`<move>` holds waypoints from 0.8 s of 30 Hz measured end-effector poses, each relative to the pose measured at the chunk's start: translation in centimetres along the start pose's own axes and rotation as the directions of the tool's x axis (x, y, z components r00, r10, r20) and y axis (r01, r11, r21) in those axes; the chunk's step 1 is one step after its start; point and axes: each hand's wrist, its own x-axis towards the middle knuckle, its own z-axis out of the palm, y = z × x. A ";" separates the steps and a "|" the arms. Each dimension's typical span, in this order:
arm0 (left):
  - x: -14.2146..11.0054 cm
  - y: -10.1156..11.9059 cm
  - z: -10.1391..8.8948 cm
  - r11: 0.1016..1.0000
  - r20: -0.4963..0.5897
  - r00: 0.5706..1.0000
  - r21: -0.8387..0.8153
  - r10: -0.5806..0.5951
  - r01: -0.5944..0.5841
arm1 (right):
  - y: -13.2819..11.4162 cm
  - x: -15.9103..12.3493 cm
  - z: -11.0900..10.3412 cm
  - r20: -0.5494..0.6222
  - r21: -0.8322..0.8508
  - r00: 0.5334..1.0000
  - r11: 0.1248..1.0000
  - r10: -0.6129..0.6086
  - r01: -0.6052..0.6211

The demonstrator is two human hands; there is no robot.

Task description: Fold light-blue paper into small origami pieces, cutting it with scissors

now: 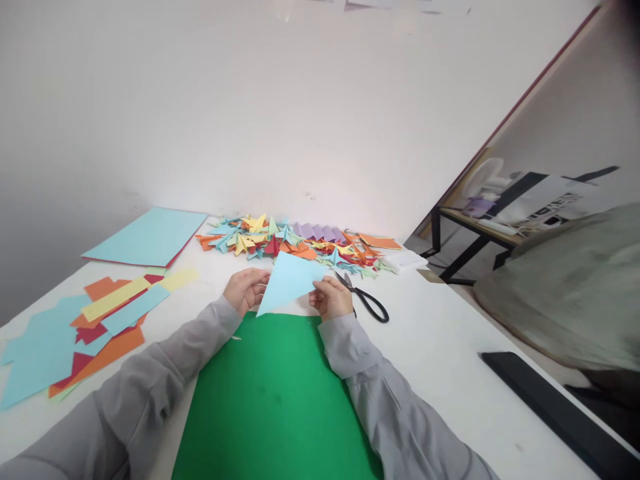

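A light blue paper folded into a triangle (290, 279) is held up between both hands just beyond the far edge of a green sheet (273, 407) on the white table (440, 347). My left hand (245, 289) pinches the triangle's left edge with curled fingers. My right hand (331, 298) pinches its right corner. Both arms wear grey sleeves.
Black scissors (367, 301) lie right of my right hand. A heap of folded coloured paper shapes (295, 245) runs along the wall. A light blue sheet (147, 237) and loose coloured scraps (85, 320) lie left. A black strip (560, 410) lies near the right edge. A grey rounded mass (570, 293) is at the right.
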 end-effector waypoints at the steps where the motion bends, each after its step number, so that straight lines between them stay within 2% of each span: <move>1: 0.0 -0.3 0.0 0.999 0.023 1.000 0.045 -0.018 0.017 | 0.0 -0.1 0.1 0.028 -0.028 1.000 1.000 -0.004 0.004; 5: 0.1 -1.1 0.0 0.982 0.019 1.000 0.190 -0.019 0.015 | 0.1 -0.7 0.4 0.146 -0.140 0.989 0.990 0.015 0.006; 10: 0.1 -1.3 -0.1 0.977 0.006 1.000 0.212 0.001 -0.002 | 0.5 -1.3 0.7 0.287 -0.220 0.957 0.975 0.034 0.031; 16: -0.1 -1.0 0.3 0.974 0.006 0.999 0.225 -0.039 0.037 | 0.5 -1.2 0.5 0.305 -0.184 0.952 0.982 0.026 0.032; 24: -0.2 -1.0 0.3 0.980 0.026 0.998 0.192 -0.059 0.053 | 0.6 -1.2 0.4 0.388 -0.176 0.920 0.984 0.056 0.015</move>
